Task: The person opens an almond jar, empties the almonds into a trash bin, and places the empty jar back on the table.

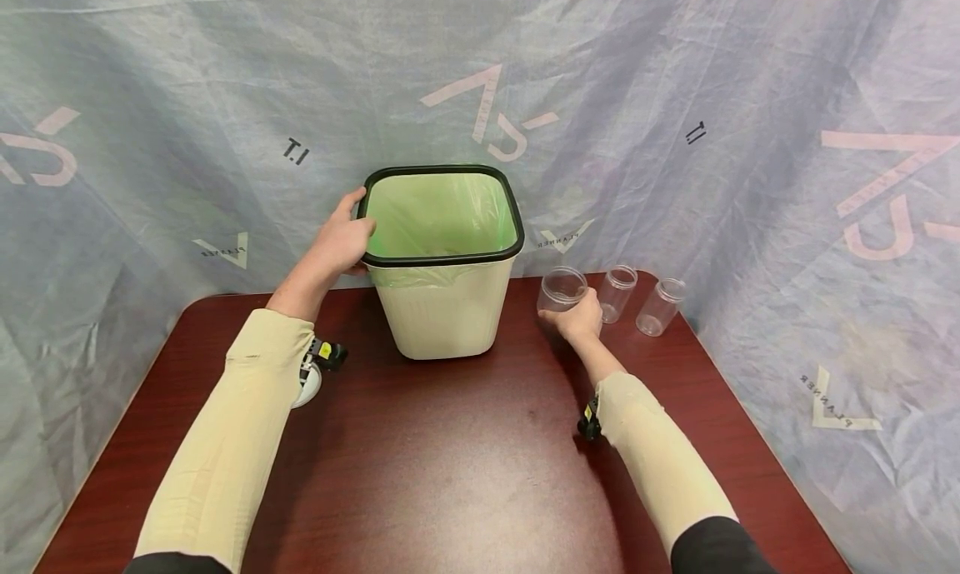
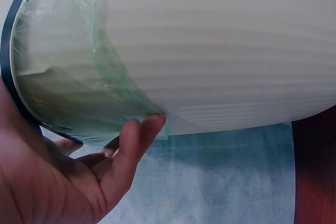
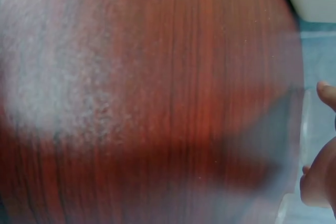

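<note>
A cream trash bin (image 1: 442,320) with a black rim stands upright at the back of the table, lined with a green plastic bag (image 1: 438,212). My left hand (image 1: 341,241) grips its left rim, the thumb over the inner side and the other fingers outside. In the left wrist view, fingertips touch the bag's folded edge (image 2: 126,90) against the bin wall. To the right of the bin, my right hand (image 1: 579,316) holds a clear plastic jar (image 1: 562,282) by its side. Only part of this hand (image 3: 320,177) shows in the right wrist view.
Two more clear jars, a nearer one (image 1: 660,309) and a farther one (image 1: 617,295), stand right of my right hand. The dark red table (image 1: 450,457) ends at a hanging grey sheet (image 1: 615,141) behind and on the right.
</note>
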`<state>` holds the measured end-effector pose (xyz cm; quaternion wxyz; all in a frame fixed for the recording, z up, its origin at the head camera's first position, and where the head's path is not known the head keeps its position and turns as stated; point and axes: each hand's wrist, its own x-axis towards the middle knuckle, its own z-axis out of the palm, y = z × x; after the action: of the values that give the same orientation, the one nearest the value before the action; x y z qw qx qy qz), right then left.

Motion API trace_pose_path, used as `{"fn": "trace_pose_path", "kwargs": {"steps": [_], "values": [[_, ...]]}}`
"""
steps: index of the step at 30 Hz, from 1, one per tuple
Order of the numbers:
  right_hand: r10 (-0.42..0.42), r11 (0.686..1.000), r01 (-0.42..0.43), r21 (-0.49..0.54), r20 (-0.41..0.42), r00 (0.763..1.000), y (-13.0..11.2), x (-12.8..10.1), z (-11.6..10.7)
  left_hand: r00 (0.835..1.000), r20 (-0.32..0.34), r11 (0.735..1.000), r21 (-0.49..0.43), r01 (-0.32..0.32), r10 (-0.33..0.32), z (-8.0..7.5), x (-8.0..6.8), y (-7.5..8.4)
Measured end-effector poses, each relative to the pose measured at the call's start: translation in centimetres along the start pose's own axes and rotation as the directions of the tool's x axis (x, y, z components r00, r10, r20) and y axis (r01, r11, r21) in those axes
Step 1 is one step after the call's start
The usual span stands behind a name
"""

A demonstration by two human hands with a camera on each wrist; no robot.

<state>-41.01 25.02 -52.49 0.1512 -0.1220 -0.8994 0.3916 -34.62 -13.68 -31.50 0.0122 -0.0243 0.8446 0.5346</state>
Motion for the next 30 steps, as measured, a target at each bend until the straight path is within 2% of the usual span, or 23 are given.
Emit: {"fn": "trace_pose_path", "kwargs": {"steps": [18, 30], "values": [[0.032, 0.999, -0.032, 0.002, 0.028, 0.999, 0.9, -0.35, 0.71, 1.0, 0.01, 1.0, 0.025, 0.005, -0.005, 0.0, 0.45, -0.22], [0.008, 1.0, -0.007, -0.024, 0.033, 0.999, 0.93, -0.64, 0.86, 0.999, 0.031, 0.999, 0.033, 0.01, -0.011, -0.04, 0.46, 0.08]]}}
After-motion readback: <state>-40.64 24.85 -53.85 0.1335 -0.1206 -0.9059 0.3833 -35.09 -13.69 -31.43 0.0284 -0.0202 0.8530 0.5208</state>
